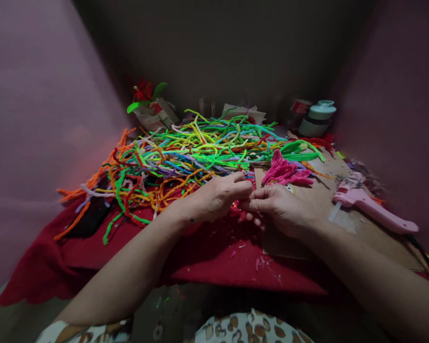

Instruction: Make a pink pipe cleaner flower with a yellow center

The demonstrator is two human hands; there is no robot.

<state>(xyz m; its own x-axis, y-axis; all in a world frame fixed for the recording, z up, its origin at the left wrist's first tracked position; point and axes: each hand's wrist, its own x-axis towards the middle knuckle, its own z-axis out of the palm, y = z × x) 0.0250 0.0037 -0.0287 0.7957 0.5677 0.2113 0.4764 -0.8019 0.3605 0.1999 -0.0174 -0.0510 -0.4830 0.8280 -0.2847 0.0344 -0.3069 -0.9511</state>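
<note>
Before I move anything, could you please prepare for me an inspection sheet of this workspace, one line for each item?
Surface: red cloth, with a brown board on the right side.
Job's things: large tangled pile of fuzzy stems in many colours; pink looped bundle over the board.
Clutter: small scraps on the cloth; pink glue gun at right; bottle with light-blue lid at the back.
Hands: left hand and right hand close together, fingers bent; what they hold is too hidden to tell.
Cables: black cable by the glue gun's handle; plug not seen.
Surroundings: pinkish wall on each side, dark behind; other people: nothing seen.
</note>
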